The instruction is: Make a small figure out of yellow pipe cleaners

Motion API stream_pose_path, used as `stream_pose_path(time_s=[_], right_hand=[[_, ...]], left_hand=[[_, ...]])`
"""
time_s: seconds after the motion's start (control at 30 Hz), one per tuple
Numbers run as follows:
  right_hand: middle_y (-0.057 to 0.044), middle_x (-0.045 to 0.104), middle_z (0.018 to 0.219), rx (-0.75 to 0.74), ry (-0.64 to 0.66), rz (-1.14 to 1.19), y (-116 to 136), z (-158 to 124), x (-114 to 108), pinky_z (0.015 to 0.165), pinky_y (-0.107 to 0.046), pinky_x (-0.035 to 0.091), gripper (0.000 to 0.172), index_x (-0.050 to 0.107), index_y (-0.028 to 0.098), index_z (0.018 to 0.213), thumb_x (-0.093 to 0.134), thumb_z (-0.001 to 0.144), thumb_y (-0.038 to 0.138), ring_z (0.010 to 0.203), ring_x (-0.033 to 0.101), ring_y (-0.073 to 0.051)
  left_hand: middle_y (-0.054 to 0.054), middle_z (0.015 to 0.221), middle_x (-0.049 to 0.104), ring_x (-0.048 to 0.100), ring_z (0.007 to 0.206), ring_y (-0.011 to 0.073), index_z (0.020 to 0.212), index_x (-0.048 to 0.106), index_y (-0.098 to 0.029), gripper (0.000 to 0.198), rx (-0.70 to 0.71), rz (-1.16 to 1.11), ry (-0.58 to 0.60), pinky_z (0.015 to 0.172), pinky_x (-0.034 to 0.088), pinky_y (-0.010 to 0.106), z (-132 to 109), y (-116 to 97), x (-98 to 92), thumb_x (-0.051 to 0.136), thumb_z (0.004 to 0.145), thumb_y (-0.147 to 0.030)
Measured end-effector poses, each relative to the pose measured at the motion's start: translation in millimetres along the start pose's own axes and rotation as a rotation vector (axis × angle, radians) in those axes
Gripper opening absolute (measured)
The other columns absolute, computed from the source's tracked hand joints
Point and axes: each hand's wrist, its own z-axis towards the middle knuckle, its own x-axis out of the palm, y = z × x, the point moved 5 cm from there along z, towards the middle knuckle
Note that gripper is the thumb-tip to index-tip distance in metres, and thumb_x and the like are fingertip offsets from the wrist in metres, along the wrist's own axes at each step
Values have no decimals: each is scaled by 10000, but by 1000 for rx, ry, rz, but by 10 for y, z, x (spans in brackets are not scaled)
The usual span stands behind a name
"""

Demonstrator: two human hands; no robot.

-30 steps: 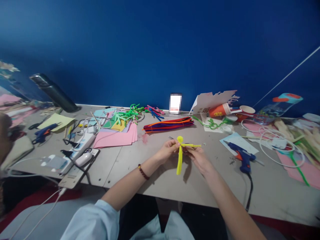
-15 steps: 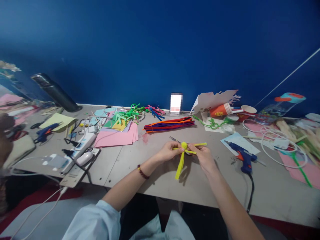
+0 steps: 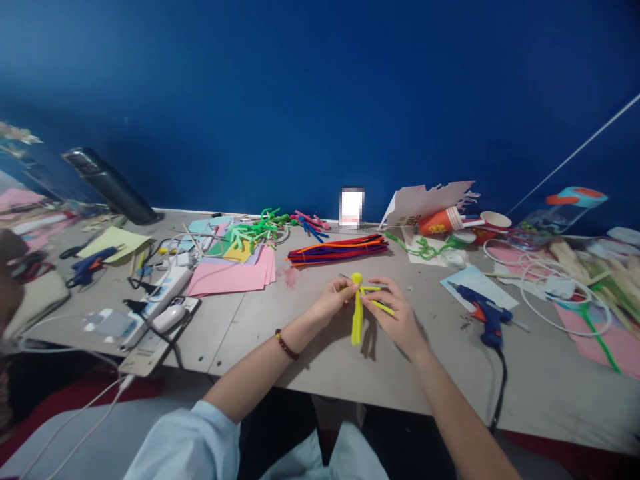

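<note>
My left hand [image 3: 333, 300] pinches a yellow pipe-cleaner figure [image 3: 357, 320] just below its round, coiled head. Several yellow strands hang from it toward the table, and others stick out to the right. Two of those right-hand strands pass by the fingers of my right hand [image 3: 396, 310], whose thumb and fingertips close on them near the body. A thin metal tip, perhaps of scissors, shows behind the figure; the rest is hidden. Beyond the hands lies a bundle of red, orange and purple pipe cleaners [image 3: 337, 251].
A blue glue gun [image 3: 487, 310] rests on light-blue paper at right, its cord running off the front edge. Pink paper sheets [image 3: 230, 273], a power strip [image 3: 165, 293] and a phone with a mouse [image 3: 170, 319] lie at left. Paper cups [image 3: 443, 220] lie at the back right.
The yellow figure has shifted slightly left and now hangs more upright, its lower strands gathered straight down. My right hand has moved a little, its fingers more spread along the side strands.
</note>
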Motion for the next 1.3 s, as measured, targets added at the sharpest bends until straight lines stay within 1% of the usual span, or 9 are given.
stream_pose_path(time_s=[0.1,0.2,0.33,0.4,0.53,0.7,0.87,1.1,1.3], right_hand=[[-86,556,1178,83,-31,54,-75,10,-15,920,-381,462,162,727,238,818,626,801,365,1064,567,-229],[-76,634,1053,222,-74,196,-204,16,-6,909,-381,461,197,741,237,774,686,733,421,1034,583,-238],[-48,703,834,475,-110,467,-388,-18,54,744,-342,502,271,740,228,773,749,643,465,802,633,-205],[-33,696,732,535,-134,527,-429,-33,65,665,-309,491,288,732,211,750,768,616,463,699,620,-178],[-26,695,704,545,-163,548,-439,-33,57,636,-280,478,288,721,191,746,777,612,440,672,619,-160],[-31,709,724,570,-212,528,-423,-35,43,698,-312,507,330,717,189,768,789,577,449,714,652,-183],[-39,712,736,577,-223,516,-368,-29,35,715,-322,508,342,708,187,752,794,555,454,724,654,-188],[-14,656,622,622,-118,464,-470,-19,68,583,-274,440,360,680,181,684,791,520,482,592,570,-149],[4,629,621,599,-133,422,-462,-24,15,580,-253,406,359,656,189,647,770,554,516,586,528,-129]], left_hand=[[-22,518,499,401,431,53,657,580,-141,350,-32,-151,24,439,305,206,2,22,20,748,632,-446],[-6,562,542,448,470,63,679,598,-134,343,-65,-266,58,466,340,206,-11,22,56,775,611,-420],[21,615,602,543,530,97,700,614,-130,348,-100,-311,131,487,363,212,-56,-21,107,794,590,-407],[29,626,616,586,566,121,710,617,-128,349,-121,-295,175,498,377,213,-72,-33,123,800,584,-397],[43,661,635,610,606,132,737,623,-126,332,-125,-245,188,521,410,215,-54,-20,90,787,610,-384],[-2,572,566,520,516,80,716,621,-127,290,-58,-145,120,520,417,220,2,3,10,753,665,-380],[39,680,632,544,562,87,737,648,-118,323,-1,-53,105,557,429,231,3,-28,13,746,663,-417],[47,631,635,521,536,83,719,665,-113,337,1,-36,225,562,393,225,-60,-94,107,761,639,-426],[57,618,636,556,539,108,725,672,-110,331,-127,68,289,556,403,237,-121,-77,146,775,621,-407]])
